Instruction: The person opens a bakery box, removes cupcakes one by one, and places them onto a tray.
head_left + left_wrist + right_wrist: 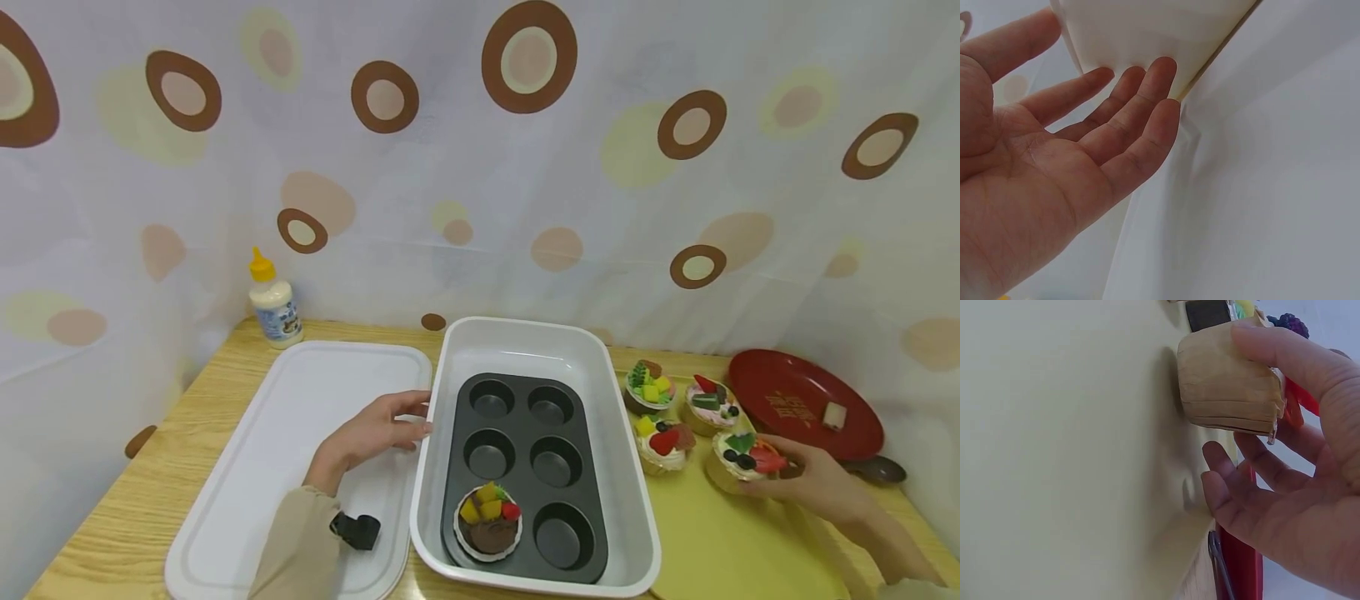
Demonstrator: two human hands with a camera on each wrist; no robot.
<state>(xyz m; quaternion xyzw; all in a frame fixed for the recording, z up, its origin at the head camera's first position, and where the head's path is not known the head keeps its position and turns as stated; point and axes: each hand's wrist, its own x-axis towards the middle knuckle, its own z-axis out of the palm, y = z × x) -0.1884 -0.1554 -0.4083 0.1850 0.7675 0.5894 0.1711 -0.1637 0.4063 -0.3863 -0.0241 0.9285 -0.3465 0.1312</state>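
Observation:
A cupcake topped with strawberry, dark berries and a green leaf is pinched between the thumb and fingers of my right hand. In the right wrist view its tan paper cup shows over the yellow surface, tilted. My left hand touches the left wall of a white tub with loosely bent fingers. Inside the tub lies a dark muffin pan. A chocolate cupcake with yellow fruit chunks sits in its near-left cup; the other cups hold nothing.
Several toy-like cupcakes stand on a yellow tray at right. Behind them are a red plate with a small pale block and a dark spoon. A white lid lies at left, near a yellow-capped bottle.

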